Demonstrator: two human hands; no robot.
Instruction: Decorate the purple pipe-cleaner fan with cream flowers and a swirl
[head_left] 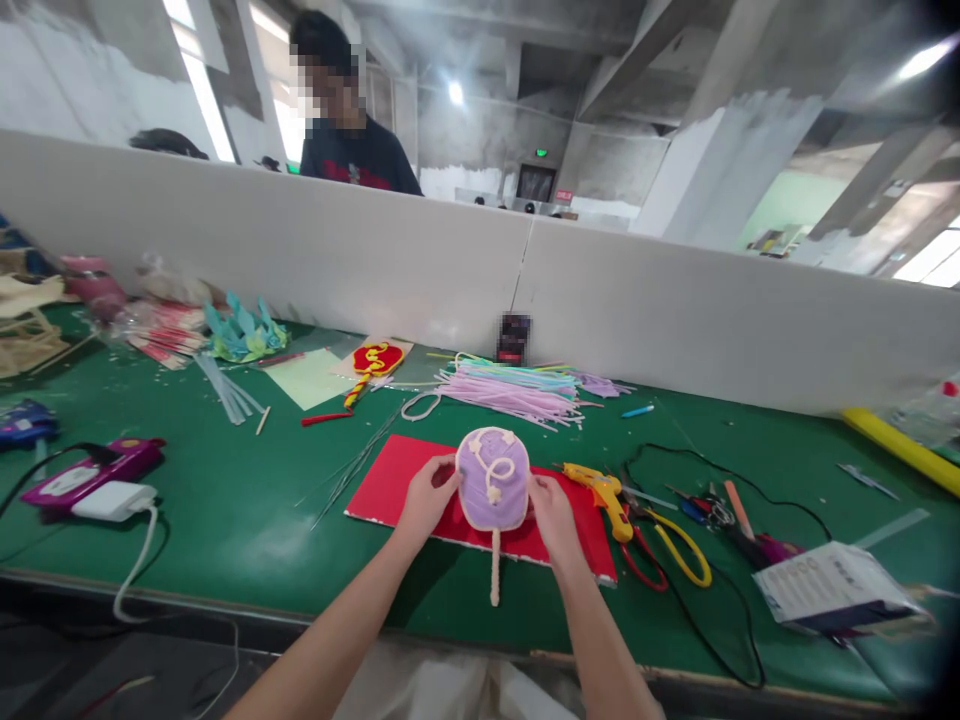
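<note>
A purple round fan (480,490) with a cream border, a cream curl and small flowers is between my two hands. Its cream handle (495,575) points down toward me. My left hand (435,492) pinches the fan's left edge, and on the opposite edge my right hand (549,502) closes in the same way. Beneath the fan lies a red board (397,480). Just right of my right hand rests a yellow glue gun (604,495), beside pliers with red and yellow handles (682,550).
Purple and blue pipe cleaners (517,392) lie along the back, near a red-and-yellow fan (375,362). A power strip (97,475) sits at left. Black cord (720,640) loops at right near a white packet (832,585). Behind the partition (375,255) is a person (360,150).
</note>
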